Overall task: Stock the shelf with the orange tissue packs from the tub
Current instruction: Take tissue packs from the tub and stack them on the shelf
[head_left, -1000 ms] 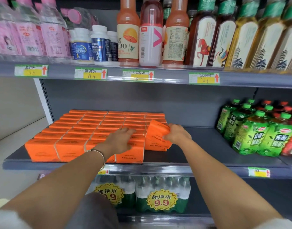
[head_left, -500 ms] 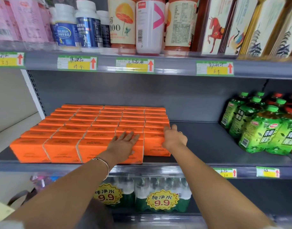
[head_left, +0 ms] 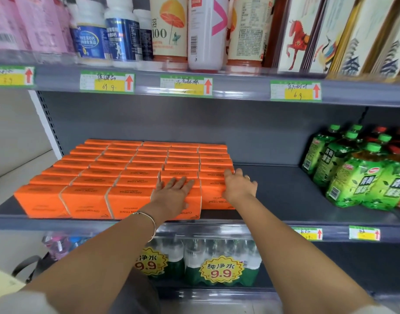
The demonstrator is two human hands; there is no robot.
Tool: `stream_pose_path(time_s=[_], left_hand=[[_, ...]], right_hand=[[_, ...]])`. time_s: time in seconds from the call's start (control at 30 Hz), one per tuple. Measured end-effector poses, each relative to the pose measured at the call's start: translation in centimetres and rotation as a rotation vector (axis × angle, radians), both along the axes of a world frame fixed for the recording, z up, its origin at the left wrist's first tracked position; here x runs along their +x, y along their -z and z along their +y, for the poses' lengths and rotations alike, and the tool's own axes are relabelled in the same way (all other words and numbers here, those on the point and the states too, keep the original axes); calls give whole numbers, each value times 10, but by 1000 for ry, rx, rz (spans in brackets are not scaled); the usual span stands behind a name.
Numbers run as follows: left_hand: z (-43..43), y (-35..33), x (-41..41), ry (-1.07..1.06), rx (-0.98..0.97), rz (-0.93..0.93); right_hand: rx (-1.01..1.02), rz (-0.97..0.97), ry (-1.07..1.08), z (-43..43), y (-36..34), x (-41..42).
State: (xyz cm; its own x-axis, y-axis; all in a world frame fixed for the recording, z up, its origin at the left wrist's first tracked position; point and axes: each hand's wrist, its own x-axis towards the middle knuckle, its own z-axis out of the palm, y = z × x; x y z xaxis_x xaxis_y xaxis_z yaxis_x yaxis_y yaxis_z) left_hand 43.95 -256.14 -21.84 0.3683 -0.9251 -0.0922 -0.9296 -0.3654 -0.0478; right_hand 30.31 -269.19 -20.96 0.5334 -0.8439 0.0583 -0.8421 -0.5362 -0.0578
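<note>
COTTON TISSUE on orange tissue packs [head_left: 88, 200]; 9.9 on starburst sign [head_left: 220, 269]; 100 on juice bottle [head_left: 169, 30].

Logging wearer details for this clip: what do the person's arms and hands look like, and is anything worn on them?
Both forearms are bare. The left hand has a thin silvery bangle at the wrist. The right hand wears a ring on one finger. Pale sleeve edges show at the bottom corners of the frame. No gloves.

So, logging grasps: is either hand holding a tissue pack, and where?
Nothing is held. The left hand lies flat atop a front orange tissue pack; the right hand rests, fingers straight, on the rightmost front pack.
</note>
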Motion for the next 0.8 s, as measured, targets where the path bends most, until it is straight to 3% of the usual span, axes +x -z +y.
stream_pose_path(time_s=[0.13,0.33,0.53,0.8], left_hand=[[13,-16,2,11,-81,10],[64,-50,17,-8,-221,-37],[152,-64,60,-132,-277,-85],[286,-64,126,-360,-359,-189]], right_hand=[[-47,-30,-52,9,-17,3],[49,-148,-386,54,-45,28],[71,-103,-614,126,-66,79],[-113,-28,-888,219,-71,156]])
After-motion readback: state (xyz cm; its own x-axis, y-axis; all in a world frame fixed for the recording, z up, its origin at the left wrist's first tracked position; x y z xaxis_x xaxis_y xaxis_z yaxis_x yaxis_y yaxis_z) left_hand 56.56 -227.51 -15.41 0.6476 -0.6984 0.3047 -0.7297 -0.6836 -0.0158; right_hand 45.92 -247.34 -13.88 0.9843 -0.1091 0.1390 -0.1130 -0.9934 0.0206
